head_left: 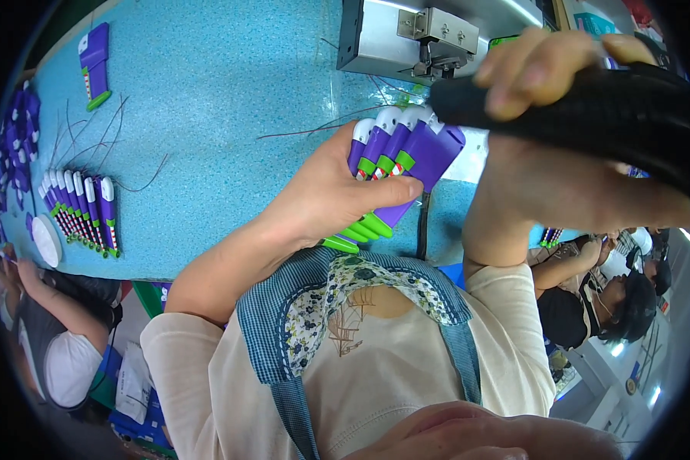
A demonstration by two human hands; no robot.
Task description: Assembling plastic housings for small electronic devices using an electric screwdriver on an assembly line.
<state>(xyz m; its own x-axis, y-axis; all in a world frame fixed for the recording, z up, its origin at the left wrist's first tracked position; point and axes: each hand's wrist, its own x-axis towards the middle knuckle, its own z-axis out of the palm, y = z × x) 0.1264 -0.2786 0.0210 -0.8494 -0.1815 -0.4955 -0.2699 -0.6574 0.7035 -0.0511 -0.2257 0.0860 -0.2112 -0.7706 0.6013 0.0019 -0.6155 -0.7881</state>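
My left hand [322, 198] grips a bundle of purple toy pieces [410, 149] with white tips and green ends, held side by side above the near edge of the blue table [207, 77]. My right hand [540, 69] is wrapped around a thick black hose [598, 115], whose end sits just above the white tips of the bundle. My forearms rise from my chest at the bottom of the view.
A grey metal fixture [414, 34] stands at the table's far side. A row of the same purple pieces [80, 207], a white disc [46, 240], a single piece [94, 65] and thin wires [92, 138] lie at left. Other people sit at lower left [50, 337] and right [598, 295].
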